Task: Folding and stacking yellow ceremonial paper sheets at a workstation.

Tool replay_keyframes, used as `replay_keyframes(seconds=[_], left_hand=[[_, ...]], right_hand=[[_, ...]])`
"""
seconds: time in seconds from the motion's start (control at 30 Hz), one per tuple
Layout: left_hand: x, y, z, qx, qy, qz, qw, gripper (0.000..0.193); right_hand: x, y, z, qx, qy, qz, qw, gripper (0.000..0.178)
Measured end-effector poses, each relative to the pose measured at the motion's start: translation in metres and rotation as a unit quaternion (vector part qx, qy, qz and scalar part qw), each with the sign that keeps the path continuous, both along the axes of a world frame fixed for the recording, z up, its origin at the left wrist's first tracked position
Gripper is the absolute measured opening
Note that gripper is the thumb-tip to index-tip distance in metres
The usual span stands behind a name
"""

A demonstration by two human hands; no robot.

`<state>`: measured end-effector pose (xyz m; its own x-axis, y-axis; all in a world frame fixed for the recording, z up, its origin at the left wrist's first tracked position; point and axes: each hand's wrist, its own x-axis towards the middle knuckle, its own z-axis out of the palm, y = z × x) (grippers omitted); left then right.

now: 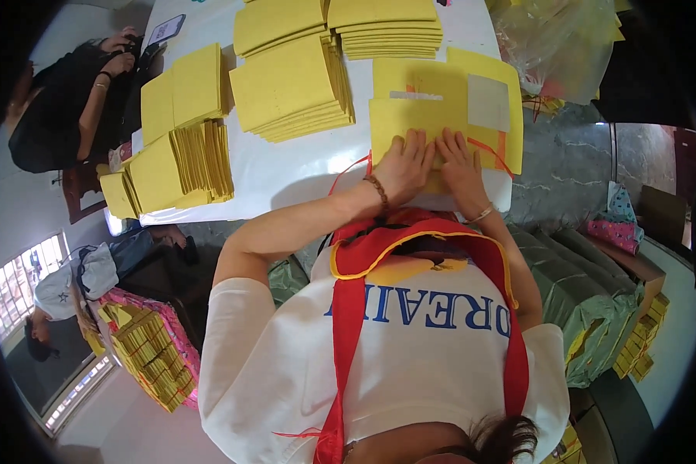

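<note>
Both hands lie on a folded sheet of yellow paper [411, 116] at the table's near edge. My left hand [404, 164] rests flat on it, fingers stretched out, below a beaded bracelet. Close beside it, my right hand [462, 168] also lies flat with its fingers extended, partly on the paper. More yellow paper [510, 73] lies underneath and to the right, with a pale grey rectangle [488, 103] on it. Red string [489, 155] crosses the paper by my right hand. The paper under my palms is hidden.
Stacks of folded yellow paper [290, 85] cover the left and far parts of the white table [278, 174]. Another person [62, 116] sits at the left near a phone [167, 29]. A clear plastic bag [553, 46] is far right; green-wrapped bundles [580, 301] stand at right.
</note>
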<state>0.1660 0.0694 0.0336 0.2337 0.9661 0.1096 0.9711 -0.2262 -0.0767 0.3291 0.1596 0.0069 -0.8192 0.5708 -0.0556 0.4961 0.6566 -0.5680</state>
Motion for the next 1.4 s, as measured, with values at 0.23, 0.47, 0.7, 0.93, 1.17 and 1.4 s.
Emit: replay_keyframes(seconds=[0.23, 0.47, 0.7, 0.93, 1.17, 1.4], left_hand=[[-0.01, 0.016, 0.013, -0.043, -0.09, 0.012, 0.995, 0.047], [-0.073, -0.011, 0.101, 0.223, -0.121, -0.037, 0.967, 0.048], [-0.174, -0.039, 0.086, 0.198, 0.04, 0.131, 0.971, 0.042], [-0.193, -0.048, 0.027, 0.113, -0.033, 0.152, 0.981, 0.038], [-0.192, -0.054, 0.022, 0.066, -0.179, 0.173, 0.966, 0.046], [-0.194, -0.055, 0.011, 0.09, -0.131, 0.163, 0.974, 0.055]], right_hand=[[0.006, 0.007, 0.03, -0.288, 0.382, -0.204, 0.854, 0.056], [-0.002, 0.004, 0.04, -0.236, 0.475, -0.326, 0.782, 0.057], [-0.006, -0.005, 0.036, -0.274, 0.352, -0.259, 0.857, 0.051], [-0.045, -0.008, 0.05, -0.29, 0.356, -0.136, 0.878, 0.042], [-0.074, -0.018, 0.037, -0.352, 0.278, -0.067, 0.891, 0.034], [-0.091, -0.029, 0.032, -0.304, 0.224, 0.012, 0.926, 0.029]])
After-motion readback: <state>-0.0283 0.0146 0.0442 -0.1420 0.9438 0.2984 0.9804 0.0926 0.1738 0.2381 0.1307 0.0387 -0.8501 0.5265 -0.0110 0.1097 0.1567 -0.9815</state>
